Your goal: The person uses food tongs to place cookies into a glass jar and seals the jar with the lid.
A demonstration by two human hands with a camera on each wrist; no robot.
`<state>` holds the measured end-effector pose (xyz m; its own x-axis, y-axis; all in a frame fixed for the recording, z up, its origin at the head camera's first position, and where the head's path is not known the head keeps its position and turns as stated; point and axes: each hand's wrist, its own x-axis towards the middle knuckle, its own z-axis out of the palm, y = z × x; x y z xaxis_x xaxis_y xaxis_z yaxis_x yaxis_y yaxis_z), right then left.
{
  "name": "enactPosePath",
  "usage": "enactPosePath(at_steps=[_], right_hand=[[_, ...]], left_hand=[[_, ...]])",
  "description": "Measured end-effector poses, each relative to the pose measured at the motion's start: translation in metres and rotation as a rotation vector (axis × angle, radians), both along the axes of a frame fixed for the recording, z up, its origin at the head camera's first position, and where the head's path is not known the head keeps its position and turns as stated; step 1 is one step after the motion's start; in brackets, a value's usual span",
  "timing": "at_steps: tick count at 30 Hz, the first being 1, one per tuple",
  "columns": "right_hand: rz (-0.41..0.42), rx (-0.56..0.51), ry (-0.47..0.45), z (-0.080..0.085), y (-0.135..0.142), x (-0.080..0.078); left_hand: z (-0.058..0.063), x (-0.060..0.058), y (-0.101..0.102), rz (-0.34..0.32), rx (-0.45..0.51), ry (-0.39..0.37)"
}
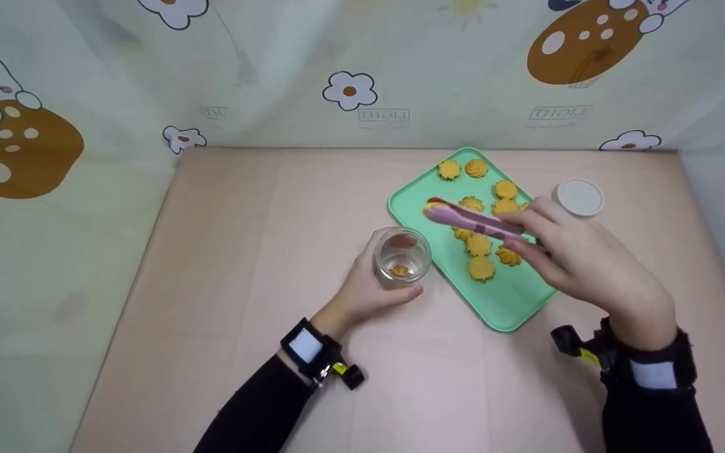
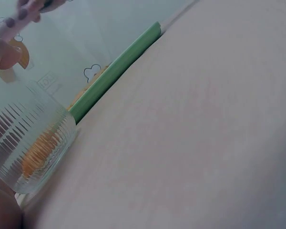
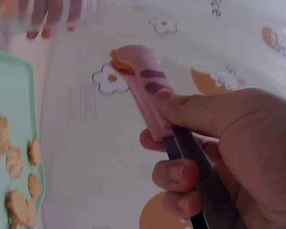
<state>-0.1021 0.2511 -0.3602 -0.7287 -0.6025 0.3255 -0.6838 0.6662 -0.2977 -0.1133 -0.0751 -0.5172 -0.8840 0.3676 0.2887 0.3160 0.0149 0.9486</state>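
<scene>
My left hand [image 1: 369, 283] grips a clear ribbed glass jar [image 1: 403, 257] that stands on the table, its mouth facing up. One cookie [image 2: 40, 152] lies at the bottom of the jar. In my right hand [image 1: 595, 264] is a pair of pink tongs [image 1: 472, 221] with dark handles, held over the green tray [image 1: 501, 308]. The tongs' tips pinch a cookie [image 3: 121, 64], seen best in the right wrist view. Below the tongs, several golden piped cookies [image 1: 481, 268] are spread on the tray.
A round white lid [image 1: 579, 197] lies right of the tray, behind my right hand. Light pink cloth [image 1: 243, 251] covers the table. A patterned curtain [image 1: 274, 75] with flowers and rabbits rises at the back and left edges.
</scene>
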Motion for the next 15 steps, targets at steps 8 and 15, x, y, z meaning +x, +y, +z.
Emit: enactPosePath(at_steps=[8, 15], right_hand=[[0.144, -0.023, 0.069, 0.0, -0.025, 0.008], [0.151, 0.02, 0.075, -0.003, -0.033, 0.01]], left_hand=[[0.0, 0.001, -0.001, 0.01, -0.013, -0.019], [-0.001, 0.0, -0.001, 0.011, -0.023, -0.018]])
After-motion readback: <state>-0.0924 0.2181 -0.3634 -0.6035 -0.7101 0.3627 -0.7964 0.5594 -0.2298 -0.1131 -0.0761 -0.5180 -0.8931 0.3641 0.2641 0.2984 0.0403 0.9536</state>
